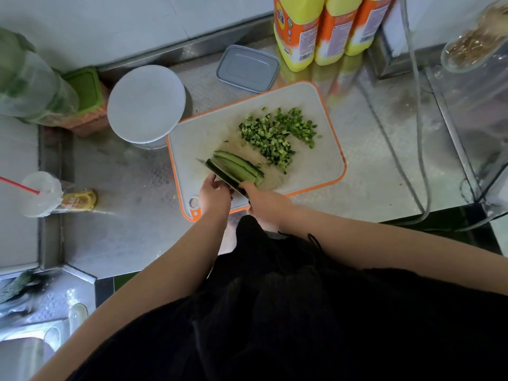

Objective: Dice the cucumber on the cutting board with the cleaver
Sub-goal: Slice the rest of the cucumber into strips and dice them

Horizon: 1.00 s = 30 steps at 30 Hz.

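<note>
Item: dicing of cucumber, part done.

Step in hand: a heap of small green cucumber dice (277,134) is seen in the upper middle of the white plastic cutting board with orange rim (327,171), at centre frame. A bundle of long dark-green cucumber strips (238,166), laid side by side, lies just below and to the left of the heap, on the lower half of the board. The strips are judged to be under lengthwise slitting or alignment; the crosswise cuts on this bundle are not yet made.

Cleaver: the dark steel cleaver (220,173) is set along the lower-left side of the strips, its tip toward the left of the frame, its flat touching or just beside them. Whether the edge is in the flesh cannot be told.

Right hand (262,200): curled round the cleaver's handle at the near end of the blade, lower centre of the frame; forearm entering from the lower right.

Left hand (213,192): placed just left of the blade near the board's lower edge, fingers bent toward the spine or flat of the cleaver. Whether anything is gripped cannot be told; contact with the blade seems likely.

Next move, as judged: the blade is to be turned across the strips, the left hand moved onto the bundle with fingertips tucked, and short even cuts made from one end.

Also present: a round white lidded container (145,103) at the upper left of the board, touching or overlapping its corner; a grey rectangular lidded box (247,68) above it; yellow-and-orange plastic bottles (324,28) at the top.
</note>
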Each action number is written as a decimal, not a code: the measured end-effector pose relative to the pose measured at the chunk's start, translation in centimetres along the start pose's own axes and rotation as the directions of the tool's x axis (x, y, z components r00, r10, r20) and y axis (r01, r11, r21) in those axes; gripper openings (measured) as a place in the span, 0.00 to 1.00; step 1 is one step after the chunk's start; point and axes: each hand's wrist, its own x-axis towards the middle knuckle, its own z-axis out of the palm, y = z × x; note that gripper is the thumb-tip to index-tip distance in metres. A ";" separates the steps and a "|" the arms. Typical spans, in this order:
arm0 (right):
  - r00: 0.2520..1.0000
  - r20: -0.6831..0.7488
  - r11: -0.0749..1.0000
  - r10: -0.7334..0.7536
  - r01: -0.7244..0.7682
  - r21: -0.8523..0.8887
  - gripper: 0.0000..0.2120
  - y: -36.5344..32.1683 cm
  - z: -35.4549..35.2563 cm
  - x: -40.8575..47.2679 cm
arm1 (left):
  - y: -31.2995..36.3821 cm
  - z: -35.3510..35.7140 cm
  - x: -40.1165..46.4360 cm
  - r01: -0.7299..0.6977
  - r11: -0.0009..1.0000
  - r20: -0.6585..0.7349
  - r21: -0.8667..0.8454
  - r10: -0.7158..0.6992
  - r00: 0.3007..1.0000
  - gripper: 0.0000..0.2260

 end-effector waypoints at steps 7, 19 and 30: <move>0.997 0.036 0.991 0.068 -0.072 0.117 0.27 -0.4 -0.6 0.8 | -0.2 -0.4 0.7 -0.021 1.000 -0.007 0.017 0.021 1.000 0.19; 0.996 -0.034 0.959 0.085 -0.072 0.274 0.26 0.2 -4.3 -0.7 | 1.0 -1.8 2.1 -0.235 0.923 0.127 0.306 0.205 0.970 0.27; 0.918 -0.276 0.850 0.284 -0.108 0.515 0.15 2.8 -4.8 -2.2 | 4.1 -2.8 4.8 -0.752 0.106 0.660 0.650 0.413 0.628 0.21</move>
